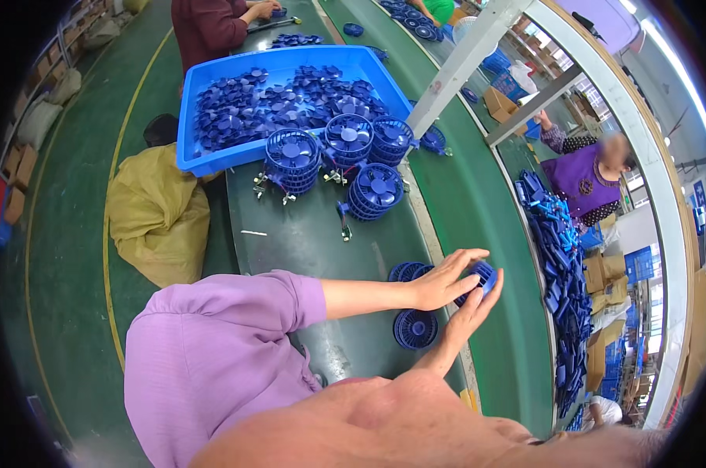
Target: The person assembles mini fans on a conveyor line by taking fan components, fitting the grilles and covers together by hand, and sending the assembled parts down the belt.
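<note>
Between my two hands is a round blue fan grille (484, 274), over the near edge of the green conveyor belt. My left hand (443, 282) reaches across from the left, its fingers closed along the far and left side of the grille. From below, my right hand (473, 309) comes up with fingers pressed to its near and right side. A single fan grille (415, 328) lies on the bench beside my right hand. Next to my left hand, several more grilles (404, 271) lie close together, partly covered by that hand.
Stacked blue fan housings (376, 191) with wires stand ahead, before a blue tray (205, 160) of fan blades. The green belt (513, 351) runs along the right, past a white post (454, 70) and a heap of blue parts (564, 312). Co-workers sit ahead and across.
</note>
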`<state>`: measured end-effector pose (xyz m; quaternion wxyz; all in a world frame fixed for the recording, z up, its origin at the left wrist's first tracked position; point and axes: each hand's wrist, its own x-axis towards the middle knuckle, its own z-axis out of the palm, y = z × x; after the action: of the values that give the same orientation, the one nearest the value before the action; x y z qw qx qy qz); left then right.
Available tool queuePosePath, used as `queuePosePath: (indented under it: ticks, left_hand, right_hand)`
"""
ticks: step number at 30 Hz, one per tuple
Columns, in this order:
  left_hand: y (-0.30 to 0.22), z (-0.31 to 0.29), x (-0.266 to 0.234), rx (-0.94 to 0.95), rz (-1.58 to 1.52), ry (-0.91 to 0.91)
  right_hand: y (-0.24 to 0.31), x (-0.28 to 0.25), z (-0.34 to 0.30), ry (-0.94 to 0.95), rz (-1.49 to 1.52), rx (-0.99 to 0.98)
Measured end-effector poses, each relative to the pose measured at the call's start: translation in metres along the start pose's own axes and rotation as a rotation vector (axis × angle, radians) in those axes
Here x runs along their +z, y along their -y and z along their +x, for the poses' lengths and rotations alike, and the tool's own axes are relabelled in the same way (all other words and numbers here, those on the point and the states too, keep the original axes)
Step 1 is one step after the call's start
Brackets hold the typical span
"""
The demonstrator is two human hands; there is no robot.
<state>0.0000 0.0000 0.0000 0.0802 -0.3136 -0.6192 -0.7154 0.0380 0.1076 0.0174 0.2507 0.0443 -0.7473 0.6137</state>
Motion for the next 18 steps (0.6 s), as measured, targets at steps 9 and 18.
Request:
queuePosePath:
  ticks: [9,18]
  left_hand:
    - [0.021,0.019,-0.033,-0.796,-1.139,0.027]
    - [0.001,0.003,-0.01,-0.202,-0.5,-0.174]
  right_hand:
    - [0.018,0.024,-0.01,0.202,-0.64,-0.256]
    - [-0.008,0.046,-0.017,-0.071,-0.315,-0.23]
